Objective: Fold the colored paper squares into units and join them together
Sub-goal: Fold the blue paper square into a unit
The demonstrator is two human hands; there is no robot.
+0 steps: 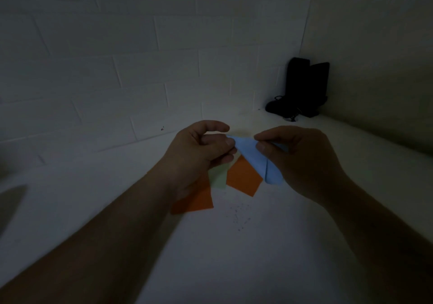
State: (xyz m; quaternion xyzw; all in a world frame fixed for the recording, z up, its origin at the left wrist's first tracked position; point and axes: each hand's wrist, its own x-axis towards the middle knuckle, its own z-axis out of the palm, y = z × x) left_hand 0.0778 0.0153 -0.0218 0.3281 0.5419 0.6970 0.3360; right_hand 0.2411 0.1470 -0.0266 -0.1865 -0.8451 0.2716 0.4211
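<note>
Dim scene, head view, listed from near to far.

White table (234,257): bare surface in the foreground, both forearms reaching over it. A scatter of small dark specks (239,219) lies on it just ahead of the forearms.

Orange paper (195,200): flat piece, partly under the left wrist. A second orange piece (243,177) sits to its right, between the two hands, its upper end tucked behind the blue paper.

Green paper (219,178): pale, between the two orange pieces, its top hidden by the left hand.

Blue paper (254,157): folded, with a visible crease, held up between the hands above the other sheets.

Left hand (201,153): fingers curled, thumb and fingertips pinching the blue paper's left upper edge.

Right hand (297,158): fingers curled, thumb and forefinger pinching the blue paper's right side.

Dark objects (302,88): upright black shapes at the table's far right corner; too dark to identify.

Wall (140,57): white block pattern behind the table, meeting a plain side wall at the right.
</note>
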